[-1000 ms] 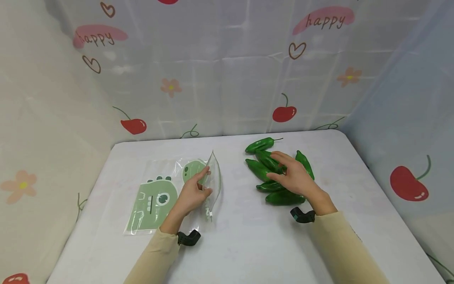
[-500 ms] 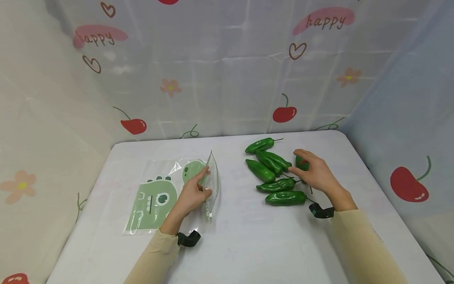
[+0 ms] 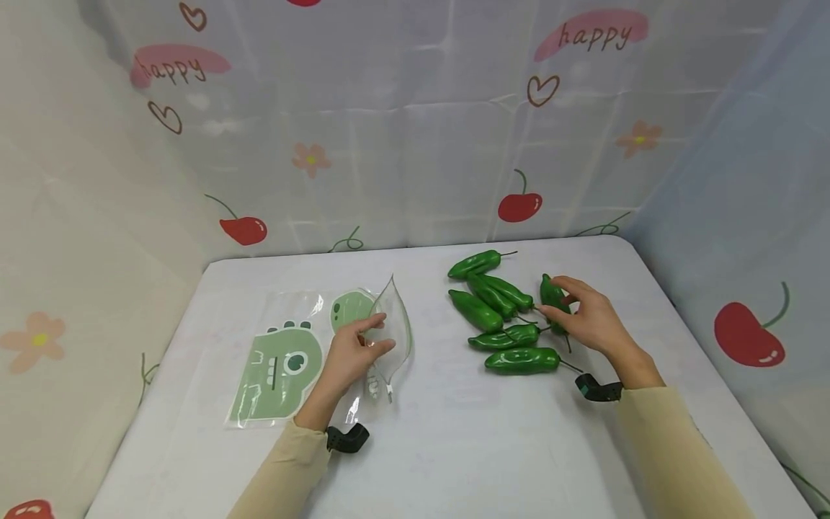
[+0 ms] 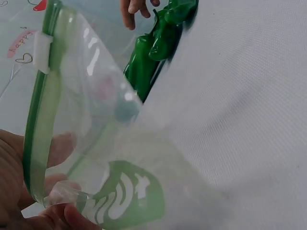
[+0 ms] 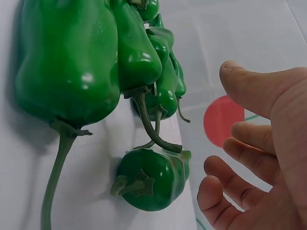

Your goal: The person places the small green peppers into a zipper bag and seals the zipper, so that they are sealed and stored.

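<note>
My left hand [image 3: 350, 360] is at the mouth of a clear plastic zipper bag [image 3: 275, 389] with a green cartoon print. Its thumb and fingers are spread apart at the lip, and the mouth stands gaping. In the left wrist view, fingers [image 4: 62, 148] show through the film beside the bag's green zipper strip [image 4: 36, 120] with a white slider [image 4: 43, 51]. My right hand [image 3: 590, 317] hovers with parted fingers over the rightmost green pepper [image 3: 553, 299]. The right wrist view shows a gap between that hand [image 5: 259, 158] and the nearest pepper [image 5: 151, 179].
Several more green peppers lie left of the right hand, including a front one [image 3: 521, 360] and a far one [image 3: 476, 264], their thin stems pointing right. A white table [image 3: 428, 461] carries everything. Printed curtains [image 3: 415, 144] stand behind and at both sides.
My right hand has moved right, from above the middle of the pile to the rightmost pepper. The bag's mouth has widened slightly at my left hand, whose thumb and fingers are farther apart.
</note>
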`<state>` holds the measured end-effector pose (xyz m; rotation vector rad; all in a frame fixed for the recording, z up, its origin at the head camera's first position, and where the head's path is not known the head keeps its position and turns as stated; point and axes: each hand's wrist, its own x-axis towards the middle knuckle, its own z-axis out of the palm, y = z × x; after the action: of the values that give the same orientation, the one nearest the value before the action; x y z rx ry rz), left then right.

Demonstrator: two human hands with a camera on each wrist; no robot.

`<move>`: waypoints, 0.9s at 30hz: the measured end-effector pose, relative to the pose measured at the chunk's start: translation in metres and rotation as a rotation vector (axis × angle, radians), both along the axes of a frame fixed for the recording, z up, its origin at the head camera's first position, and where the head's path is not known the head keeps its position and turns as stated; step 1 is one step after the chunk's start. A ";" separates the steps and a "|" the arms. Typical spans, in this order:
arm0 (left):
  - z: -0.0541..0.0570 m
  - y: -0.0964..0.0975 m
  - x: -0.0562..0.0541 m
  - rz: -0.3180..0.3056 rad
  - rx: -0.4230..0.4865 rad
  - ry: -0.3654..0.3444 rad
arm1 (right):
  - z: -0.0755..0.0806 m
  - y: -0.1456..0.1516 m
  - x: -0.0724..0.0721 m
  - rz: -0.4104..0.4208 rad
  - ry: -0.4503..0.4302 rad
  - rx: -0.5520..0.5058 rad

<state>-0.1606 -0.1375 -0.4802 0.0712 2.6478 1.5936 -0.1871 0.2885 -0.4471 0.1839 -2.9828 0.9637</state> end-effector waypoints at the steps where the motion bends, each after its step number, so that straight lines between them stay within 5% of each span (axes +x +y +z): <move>1: 0.001 0.000 0.000 0.000 -0.013 -0.007 | 0.000 0.000 0.000 -0.001 0.000 0.000; 14: 0.005 0.005 0.000 -0.043 -0.153 -0.015 | -0.006 0.005 0.002 -0.018 0.003 0.020; 27: 0.004 0.004 -0.002 -0.052 -0.147 -0.038 | -0.010 0.015 0.001 -0.064 -0.066 0.033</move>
<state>-0.1622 -0.1338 -0.4759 0.1023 2.7002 1.3672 -0.1863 0.3035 -0.4576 0.0579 -3.0444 0.9328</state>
